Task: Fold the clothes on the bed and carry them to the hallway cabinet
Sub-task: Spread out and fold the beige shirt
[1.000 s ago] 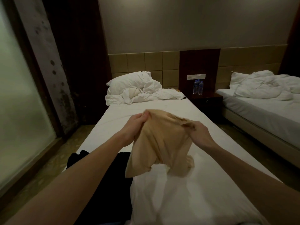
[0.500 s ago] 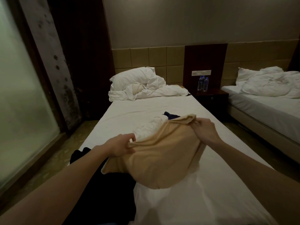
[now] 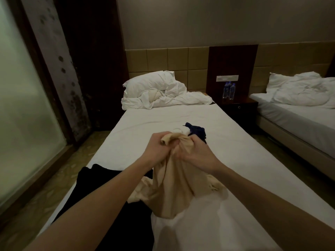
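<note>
A beige garment [image 3: 172,185] hangs bunched over the white bed [image 3: 253,178], its lower part resting on the sheet. My left hand [image 3: 155,147] and my right hand [image 3: 195,153] are close together, both shut on the garment's top edge. A black garment [image 3: 112,205] lies spread on the bed's near left side. Just beyond my hands lie a dark blue garment [image 3: 197,130] and a small white piece of cloth [image 3: 182,131], partly hidden by my hands.
A pillow and crumpled white duvet [image 3: 159,95] lie at the head of the bed. A dark nightstand [image 3: 239,109] with two water bottles [image 3: 229,90] stands to the right. A second bed [image 3: 299,116] is further right. A frosted glass wall [image 3: 21,115] runs along the left.
My hands, spread apart on the beige garment half a second ago, have come together at its top edge, and the garment now hangs bunched between them.
</note>
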A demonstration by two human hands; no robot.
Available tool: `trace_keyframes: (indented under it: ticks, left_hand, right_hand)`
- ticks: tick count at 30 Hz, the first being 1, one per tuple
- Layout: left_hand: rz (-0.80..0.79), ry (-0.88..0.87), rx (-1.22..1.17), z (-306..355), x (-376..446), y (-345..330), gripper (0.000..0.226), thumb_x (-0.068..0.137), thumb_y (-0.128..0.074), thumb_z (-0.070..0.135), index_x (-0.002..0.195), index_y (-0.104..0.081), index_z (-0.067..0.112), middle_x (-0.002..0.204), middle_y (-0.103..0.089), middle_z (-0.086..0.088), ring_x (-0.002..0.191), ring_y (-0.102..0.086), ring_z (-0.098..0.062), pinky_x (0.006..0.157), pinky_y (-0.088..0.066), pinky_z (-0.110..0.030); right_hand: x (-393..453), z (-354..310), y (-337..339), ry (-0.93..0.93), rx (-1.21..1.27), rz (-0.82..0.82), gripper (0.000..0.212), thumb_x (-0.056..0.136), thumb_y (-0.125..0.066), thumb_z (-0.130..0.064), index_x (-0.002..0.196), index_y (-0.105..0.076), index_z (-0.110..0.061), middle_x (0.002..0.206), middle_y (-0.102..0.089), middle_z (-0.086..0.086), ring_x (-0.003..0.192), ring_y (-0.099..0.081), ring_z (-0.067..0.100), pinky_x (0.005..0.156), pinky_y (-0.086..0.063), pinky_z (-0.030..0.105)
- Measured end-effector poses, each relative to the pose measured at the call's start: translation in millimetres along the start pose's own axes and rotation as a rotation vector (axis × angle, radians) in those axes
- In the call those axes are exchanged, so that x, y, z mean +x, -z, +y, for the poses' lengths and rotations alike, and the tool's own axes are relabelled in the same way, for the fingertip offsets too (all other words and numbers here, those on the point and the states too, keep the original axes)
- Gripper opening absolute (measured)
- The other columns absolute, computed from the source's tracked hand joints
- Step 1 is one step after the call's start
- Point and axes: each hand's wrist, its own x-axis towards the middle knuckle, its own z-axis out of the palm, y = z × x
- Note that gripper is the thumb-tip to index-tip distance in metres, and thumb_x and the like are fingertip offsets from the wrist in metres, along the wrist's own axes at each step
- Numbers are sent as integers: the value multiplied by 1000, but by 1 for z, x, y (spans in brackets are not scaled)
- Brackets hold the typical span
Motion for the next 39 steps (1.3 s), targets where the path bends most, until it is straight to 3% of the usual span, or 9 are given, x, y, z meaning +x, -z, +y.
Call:
trace_keyframes:
  ticks: [3,7,12,16,18,21,27,32,39]
  left_hand:
    - [187,160,-232,-2,5,10,11,91,-67,7,94,-73,16,95,-74,-4,95,-69,-20,90,-54,-36]
    - [265,323,-492,-5,9,26,10,93,-64,7,100,-70,9,99,-73,-11,96,-70,-27,92,-55,-42]
    - [345,349,-401,-34,-1,69,17,83,-71,12,100,-70,12,98,-73,-6,97,-68,-24,86,-53,-34]
    - [49,299,375,-71,-14,88,57,82,-70,20,134,-48,17,123,-56,-5,117,-54,-26,87,-47,-32]
    - [-129,297,497,-76,-19,81,104,76,-82,35,156,-17,21,150,-30,-7,140,-33,-24,110,-36,-35]
    - [-385,59,522,-61,-23,45,126,70,-80,61,157,6,33,162,-10,5,148,-14,-14,118,-20,-32]
    - [-264,-144,494,-36,-12,6,76,85,-56,16,150,-31,45,115,-65,8,107,-62,-17,91,-51,-39]
    - [-165,11,380,-30,-8,16,26,79,-39,27,84,-64,23,83,-69,10,81,-63,-15,82,-53,-43]
    - [35,310,-107,7,-13,12,41,107,-24,12,91,-61,23,97,-61,8,91,-57,-6,86,-40,-27]
  right_hand:
    - [-12,44,-13,-28,-149,-171,51,68,-86,-42,108,-57,-29,93,-66,-6,76,-60,9,65,-49,20]
    - [-17,95,-41,-124,-477,-194,14,89,-56,-39,79,-53,-29,88,-57,1,80,-56,20,73,-54,39]
    - [-16,111,-38,-273,-276,-135,17,104,-40,-26,89,-46,-24,87,-60,4,75,-57,22,61,-44,31]
    - [1,80,-21,-196,-173,-2,23,106,-39,-25,92,-53,-13,84,-63,5,78,-57,24,62,-38,27]
    - [11,59,-15,-133,-130,43,26,103,-46,-27,90,-60,-9,86,-65,7,80,-58,22,63,-38,23]
    - [24,28,-12,-103,-20,-39,27,98,-57,-29,94,-72,-7,91,-71,8,87,-64,18,73,-45,25]
    - [16,7,2,-274,452,-296,27,87,-59,-1,112,-70,-3,115,-69,19,108,-66,28,93,-53,39]
    - [-1,33,18,-277,376,-301,23,96,-63,-26,113,-69,-13,88,-67,-3,76,-57,11,65,-47,25]
    - [-18,42,-3,-258,231,-427,10,87,-66,-11,95,-65,-17,96,-65,2,88,-59,16,77,-48,33]
